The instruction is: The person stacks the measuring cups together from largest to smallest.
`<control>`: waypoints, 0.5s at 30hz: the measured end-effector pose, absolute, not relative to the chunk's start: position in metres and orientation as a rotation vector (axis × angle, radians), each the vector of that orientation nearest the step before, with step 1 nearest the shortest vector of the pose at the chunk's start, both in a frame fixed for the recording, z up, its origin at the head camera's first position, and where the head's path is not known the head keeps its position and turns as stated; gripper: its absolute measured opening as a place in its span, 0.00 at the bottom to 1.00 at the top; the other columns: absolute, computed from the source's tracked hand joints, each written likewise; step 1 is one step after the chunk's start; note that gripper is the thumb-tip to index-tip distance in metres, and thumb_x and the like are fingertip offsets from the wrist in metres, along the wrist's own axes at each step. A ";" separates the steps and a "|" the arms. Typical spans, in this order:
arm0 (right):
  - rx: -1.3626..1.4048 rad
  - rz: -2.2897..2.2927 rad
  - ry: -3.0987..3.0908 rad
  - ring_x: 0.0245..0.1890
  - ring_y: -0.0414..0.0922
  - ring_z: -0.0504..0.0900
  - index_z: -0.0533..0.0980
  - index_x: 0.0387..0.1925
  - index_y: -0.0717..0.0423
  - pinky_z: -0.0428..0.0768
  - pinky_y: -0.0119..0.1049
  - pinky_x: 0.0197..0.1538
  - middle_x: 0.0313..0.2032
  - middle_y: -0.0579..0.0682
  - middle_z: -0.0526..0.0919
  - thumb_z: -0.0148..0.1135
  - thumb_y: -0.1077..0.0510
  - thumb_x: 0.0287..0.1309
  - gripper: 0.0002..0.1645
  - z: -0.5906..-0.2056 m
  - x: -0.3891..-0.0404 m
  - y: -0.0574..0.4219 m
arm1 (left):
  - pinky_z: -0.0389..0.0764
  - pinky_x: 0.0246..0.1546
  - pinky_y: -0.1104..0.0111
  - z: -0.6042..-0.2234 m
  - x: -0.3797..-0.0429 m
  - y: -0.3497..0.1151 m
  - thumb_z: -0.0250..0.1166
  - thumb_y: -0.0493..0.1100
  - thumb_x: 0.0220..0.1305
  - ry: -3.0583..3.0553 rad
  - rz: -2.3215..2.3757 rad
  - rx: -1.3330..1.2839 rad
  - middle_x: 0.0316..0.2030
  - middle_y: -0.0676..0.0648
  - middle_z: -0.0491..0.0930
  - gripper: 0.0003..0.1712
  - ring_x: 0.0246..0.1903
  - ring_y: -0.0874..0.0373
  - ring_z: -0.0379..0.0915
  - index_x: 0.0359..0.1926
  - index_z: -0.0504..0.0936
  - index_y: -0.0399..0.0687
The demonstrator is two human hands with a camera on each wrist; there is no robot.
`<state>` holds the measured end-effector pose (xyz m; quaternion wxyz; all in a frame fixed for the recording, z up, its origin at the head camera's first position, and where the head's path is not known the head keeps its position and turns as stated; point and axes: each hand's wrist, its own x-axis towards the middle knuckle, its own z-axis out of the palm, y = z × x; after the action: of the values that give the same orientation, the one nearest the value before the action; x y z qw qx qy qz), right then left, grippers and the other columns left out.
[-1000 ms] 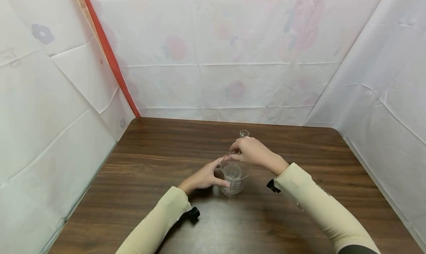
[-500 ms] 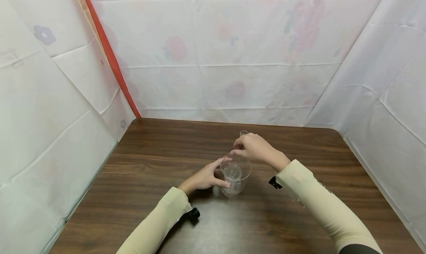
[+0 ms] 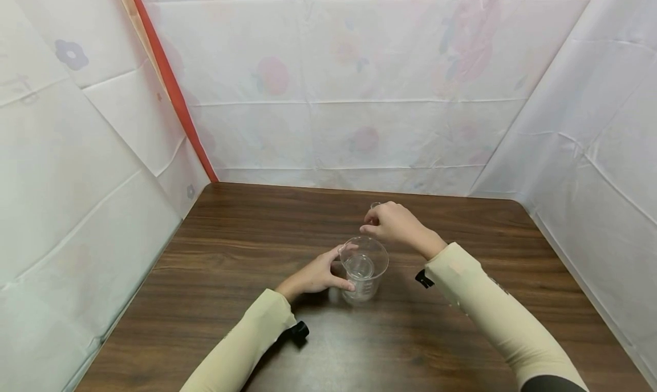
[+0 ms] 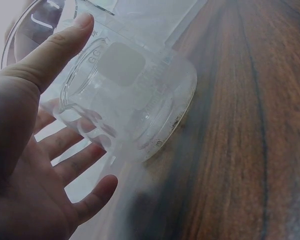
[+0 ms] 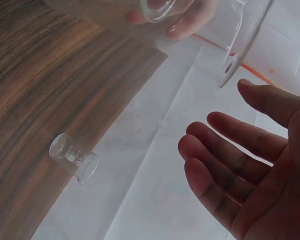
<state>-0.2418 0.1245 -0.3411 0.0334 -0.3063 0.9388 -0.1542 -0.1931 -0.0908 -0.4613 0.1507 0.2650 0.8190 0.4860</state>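
Observation:
A large clear glass beaker stands upright on the table, with a smaller glass beaker nested inside it. My left hand holds the large beaker from its left side, thumb in front and fingers round the back; the left wrist view shows the thumb along the glass wall. Just beyond the rim, my right hand hovers with nothing in it, its fingers loosely bent in the right wrist view. A tiny glass beaker stands farther back, mostly hidden behind the right hand in the head view.
The dark wood-grain table ends at a white patterned curtain behind. More white sheeting hangs at the right and left sides. A red strip runs down the back left corner.
My right hand has drawn its fingers away from the large beaker's rim, moving up and slightly right. The left hand and the nested beakers have stayed in place.

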 end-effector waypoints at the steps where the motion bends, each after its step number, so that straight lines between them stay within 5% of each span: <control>1: -0.934 -0.481 2.891 0.27 0.38 0.80 0.85 0.37 0.52 0.79 0.35 0.33 0.32 0.46 0.86 0.64 0.48 0.61 0.13 -0.342 -0.243 0.125 | 0.65 0.67 0.48 -0.461 -0.193 -0.091 0.77 0.48 0.51 2.353 1.396 0.760 0.66 0.48 0.70 0.49 0.66 0.46 0.66 0.71 0.61 0.64; 15: -0.835 -0.474 2.932 0.25 0.40 0.79 0.84 0.37 0.55 0.78 0.37 0.33 0.27 0.47 0.84 0.65 0.49 0.61 0.13 -0.351 -0.259 0.130 | 0.68 0.65 0.50 -0.462 -0.193 -0.091 0.77 0.52 0.50 2.347 1.386 0.743 0.68 0.50 0.68 0.49 0.67 0.46 0.64 0.71 0.61 0.68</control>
<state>-0.2589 0.1297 -0.3513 0.0283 -0.2706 0.9499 -0.1536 -0.1930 -0.0909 -0.4617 0.1574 0.2596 0.8205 0.4845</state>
